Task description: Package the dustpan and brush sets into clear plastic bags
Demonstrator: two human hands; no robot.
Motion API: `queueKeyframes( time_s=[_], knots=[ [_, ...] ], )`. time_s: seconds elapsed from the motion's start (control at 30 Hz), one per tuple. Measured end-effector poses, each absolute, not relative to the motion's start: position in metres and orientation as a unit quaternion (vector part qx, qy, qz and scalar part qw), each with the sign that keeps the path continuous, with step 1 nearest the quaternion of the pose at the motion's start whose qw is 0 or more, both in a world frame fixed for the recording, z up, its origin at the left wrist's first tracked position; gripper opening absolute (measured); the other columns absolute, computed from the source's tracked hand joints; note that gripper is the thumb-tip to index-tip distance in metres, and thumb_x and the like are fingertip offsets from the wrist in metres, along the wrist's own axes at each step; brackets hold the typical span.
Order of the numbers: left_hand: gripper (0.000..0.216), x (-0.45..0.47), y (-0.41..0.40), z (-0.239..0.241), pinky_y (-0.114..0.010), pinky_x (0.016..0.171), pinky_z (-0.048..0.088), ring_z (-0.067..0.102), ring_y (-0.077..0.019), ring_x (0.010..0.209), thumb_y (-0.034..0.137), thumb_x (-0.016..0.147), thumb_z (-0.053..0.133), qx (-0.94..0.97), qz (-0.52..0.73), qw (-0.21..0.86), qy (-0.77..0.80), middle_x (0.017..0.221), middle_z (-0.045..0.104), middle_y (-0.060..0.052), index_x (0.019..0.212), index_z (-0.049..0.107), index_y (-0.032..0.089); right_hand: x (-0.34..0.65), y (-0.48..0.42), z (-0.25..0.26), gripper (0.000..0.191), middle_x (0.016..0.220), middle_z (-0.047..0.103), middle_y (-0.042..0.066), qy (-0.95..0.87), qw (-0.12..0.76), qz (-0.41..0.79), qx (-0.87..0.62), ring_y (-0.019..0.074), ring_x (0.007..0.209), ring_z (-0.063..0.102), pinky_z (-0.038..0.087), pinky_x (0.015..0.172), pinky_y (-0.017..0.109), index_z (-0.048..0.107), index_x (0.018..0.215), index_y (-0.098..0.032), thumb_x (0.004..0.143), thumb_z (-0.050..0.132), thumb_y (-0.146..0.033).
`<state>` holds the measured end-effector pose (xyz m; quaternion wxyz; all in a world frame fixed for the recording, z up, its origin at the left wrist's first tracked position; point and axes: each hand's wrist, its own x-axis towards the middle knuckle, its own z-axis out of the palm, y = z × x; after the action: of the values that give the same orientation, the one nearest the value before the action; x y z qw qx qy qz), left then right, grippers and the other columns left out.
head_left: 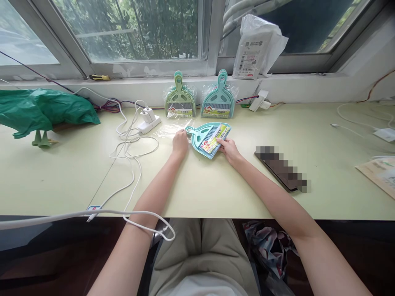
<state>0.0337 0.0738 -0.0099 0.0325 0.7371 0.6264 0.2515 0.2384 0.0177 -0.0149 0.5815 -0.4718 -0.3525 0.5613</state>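
Observation:
A small teal dustpan-and-brush set (203, 137) with a colourful label card lies flat on the pale green table (216, 189). My right hand (228, 149) grips its lower right edge, fingers closed on the label and pan. My left hand (180, 142) rests by the pan's handle, fingers curled on the edge of a clear plastic bag (170, 130) that lies flat to the left. Behind, leaning on the wall, stand a green packaged dustpan set (180, 98) and a teal packaged dustpan set (218, 98).
White charger and cables (132, 135) sprawl at left; one cable crosses my left forearm. A green plastic bag (43, 109) lies far left. A dark phone (282, 168) lies right of my right hand. A white parcel (256, 47) sits on the sill; papers at right.

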Motion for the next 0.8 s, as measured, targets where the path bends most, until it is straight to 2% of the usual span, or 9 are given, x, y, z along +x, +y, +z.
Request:
queueKeyframes(
  time_s=[0.13, 0.27, 0.4, 0.57, 0.8],
  knots=[
    [0.05, 0.04, 0.069, -0.007, -0.035, 0.105, 0.044, 0.052, -0.0236, 0.127, 0.003, 0.086, 0.035, 0.756, 0.299, 0.046, 0.58, 0.138, 0.056, -0.01, 0.127, 0.059, 0.016, 0.239, 0.018, -0.016, 0.005, 0.085, 0.076, 0.005, -0.357, 0.586, 0.559, -0.466, 0.0159, 0.073, 0.072, 0.063, 0.076, 0.032, 0.067, 0.086, -0.014, 0.085, 0.062, -0.015],
    [0.052, 0.045, 0.066, -0.006, -0.037, 0.109, 0.043, 0.049, -0.0234, 0.131, 0.005, 0.088, 0.036, 0.781, 0.3, 0.075, 0.543, 0.142, 0.053, -0.008, 0.134, 0.055, 0.018, 0.239, 0.018, -0.019, 0.005, 0.085, 0.076, 0.005, -0.355, 0.6, 0.553, -0.456, 0.0165, 0.075, 0.072, 0.063, 0.077, 0.033, 0.067, 0.087, -0.014, 0.084, 0.065, -0.018],
    [0.052, 0.045, 0.068, -0.008, -0.039, 0.11, 0.042, 0.046, -0.0246, 0.134, 0.005, 0.088, 0.038, 0.77, 0.332, 0.073, 0.54, 0.142, 0.052, -0.011, 0.137, 0.053, 0.016, 0.238, 0.018, -0.022, 0.006, 0.085, 0.076, 0.004, -0.352, 0.619, 0.541, -0.446, 0.0164, 0.076, 0.072, 0.062, 0.078, 0.033, 0.067, 0.087, -0.015, 0.084, 0.065, -0.02],
    [0.057, 0.039, 0.074, -0.011, -0.045, 0.119, 0.028, 0.048, -0.0238, 0.131, 0.0, 0.084, 0.038, 0.775, 0.362, 0.029, 0.517, 0.139, 0.055, -0.01, 0.135, 0.054, 0.018, 0.238, 0.018, -0.022, 0.008, 0.086, 0.076, 0.003, -0.359, 0.625, 0.539, -0.436, 0.0165, 0.077, 0.071, 0.062, 0.078, 0.033, 0.068, 0.089, -0.016, 0.084, 0.063, -0.019],
    [0.051, 0.044, 0.07, -0.007, -0.041, 0.111, 0.04, 0.051, -0.02, 0.127, 0.004, 0.085, 0.036, 0.82, 0.411, 0.075, 0.391, 0.136, 0.059, -0.006, 0.128, 0.059, 0.02, 0.239, 0.018, -0.022, 0.009, 0.086, 0.076, 0.003, -0.355, 0.627, 0.543, -0.431, 0.0163, 0.074, 0.071, 0.062, 0.076, 0.033, 0.067, 0.089, -0.017, 0.082, 0.065, -0.022]
  ],
)
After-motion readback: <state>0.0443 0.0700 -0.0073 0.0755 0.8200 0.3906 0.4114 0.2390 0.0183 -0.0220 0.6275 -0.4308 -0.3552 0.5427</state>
